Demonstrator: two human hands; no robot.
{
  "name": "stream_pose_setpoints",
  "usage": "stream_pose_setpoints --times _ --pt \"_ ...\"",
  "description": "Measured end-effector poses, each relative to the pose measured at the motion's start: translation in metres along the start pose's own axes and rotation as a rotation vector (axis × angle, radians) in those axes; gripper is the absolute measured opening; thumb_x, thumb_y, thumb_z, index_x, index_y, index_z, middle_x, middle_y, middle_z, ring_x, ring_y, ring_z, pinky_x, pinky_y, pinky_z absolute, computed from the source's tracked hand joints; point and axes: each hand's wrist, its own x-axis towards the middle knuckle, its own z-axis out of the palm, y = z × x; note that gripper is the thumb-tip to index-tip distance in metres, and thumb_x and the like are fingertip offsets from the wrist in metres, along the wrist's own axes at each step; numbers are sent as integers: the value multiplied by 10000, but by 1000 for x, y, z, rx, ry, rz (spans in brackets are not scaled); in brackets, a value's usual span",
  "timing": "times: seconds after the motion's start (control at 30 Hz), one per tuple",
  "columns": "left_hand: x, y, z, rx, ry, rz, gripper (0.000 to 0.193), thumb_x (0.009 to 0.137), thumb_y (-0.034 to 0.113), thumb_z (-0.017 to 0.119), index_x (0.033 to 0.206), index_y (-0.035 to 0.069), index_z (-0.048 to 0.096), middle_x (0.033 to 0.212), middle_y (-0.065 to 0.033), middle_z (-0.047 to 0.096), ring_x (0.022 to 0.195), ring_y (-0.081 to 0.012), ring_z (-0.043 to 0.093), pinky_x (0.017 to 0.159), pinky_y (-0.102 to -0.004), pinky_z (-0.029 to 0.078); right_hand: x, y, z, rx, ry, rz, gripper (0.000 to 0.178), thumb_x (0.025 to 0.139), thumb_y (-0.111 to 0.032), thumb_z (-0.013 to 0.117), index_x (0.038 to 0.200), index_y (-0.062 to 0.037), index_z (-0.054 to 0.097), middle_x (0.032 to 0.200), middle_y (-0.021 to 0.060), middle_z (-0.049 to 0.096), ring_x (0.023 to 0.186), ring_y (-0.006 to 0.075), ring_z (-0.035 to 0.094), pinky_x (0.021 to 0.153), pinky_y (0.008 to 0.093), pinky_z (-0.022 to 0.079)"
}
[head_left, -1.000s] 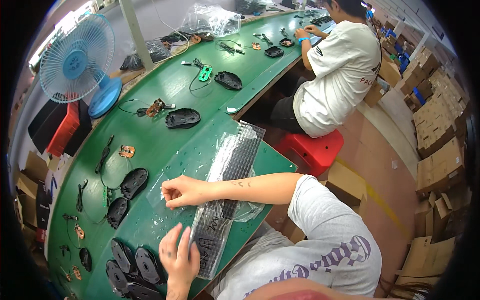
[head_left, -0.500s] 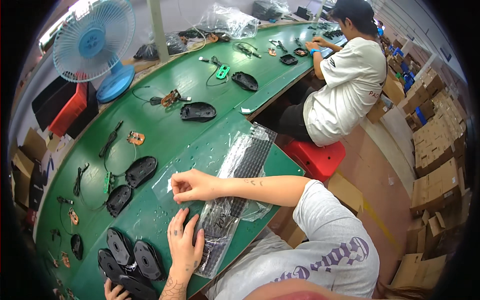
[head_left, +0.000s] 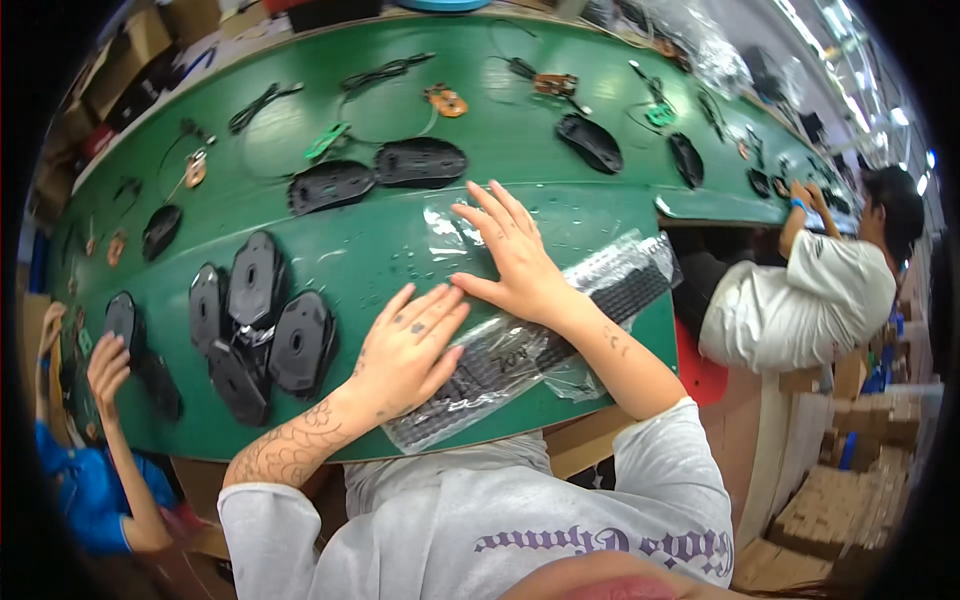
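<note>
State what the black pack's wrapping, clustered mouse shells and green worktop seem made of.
Wrapping: likely glossy plastic film, being transparent and wrinkled.
Mouse shells: probably moulded plastic, satin black with soft highlights.
Worktop: smooth, shiny sheet, perhaps vinyl or rubber, reflecting light.

The long bag (head_left: 482, 378) is clear, crinkled plastic with bright glints, wrapped over a dark strip (head_left: 622, 292) with a bumpy face. The table (head_left: 600, 212) under the bag is smooth, green and glossy, dotted with shiny drops. Left of the bag, the black covers (head_left: 303, 345) look like hard plastic with a soft sheen. Right of the bag, the boxes (head_left: 825, 510) are matt brown cardboard; below it, the shirt (head_left: 420, 530) is matt grey cloth.
</note>
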Motion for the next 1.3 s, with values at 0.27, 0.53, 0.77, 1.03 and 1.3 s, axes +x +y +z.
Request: stream_pose_setpoints --times 0.27,0.53,0.77,1.03,1.3 --pt "17 3 -10 -6 307 -71 594 787 107 703 1359 43 555 1283 -125 626 1189 -262 581 1059 -431 417 -3 2 -19 492 -354 68 406 789 -65 718 1187 -40 643 1180 112 669 1059 297 599 984 404 458" --pt "-15 28 -51 -436 327 26 591 730 10 724 1307 44 603 1076 -107 702 841 -219 680 713 -331 554 4 -67 -53 934 -143 -278 270 761 53 630 985 -55 735 1023 69 719 902 242 611 848 355 511" --pt "-92 67 -39 -618 387 -463 342 714 -106 631 973 116 633 851 -82 633 763 -205 600 745 -344 529 -35 -147 -32 1550 -193 -287 349 1012 -146 526 1349 -71 578 1432 149 495 1251 326 522 1074 426 381" --pt "-30 122 34 -77 600 287 199 848 202 575 988 160 709 1065 -44 680 992 -230 642 908 -420 462 -126 -151 2 2340 368 446 299 1011 -205 518 1286 -94 546 1340 111 569 1205 247 572 1023 373 444" --pt "-66 96 -2 -71 333 514 182 866 360 731 829 189 679 1015 -24 652 824 -177 595 742 -342 497 -121 -186 5 2936 322 704 269 1024 -189 474 1270 -94 528 1315 105 595 1234 212 555 1039 342 466"
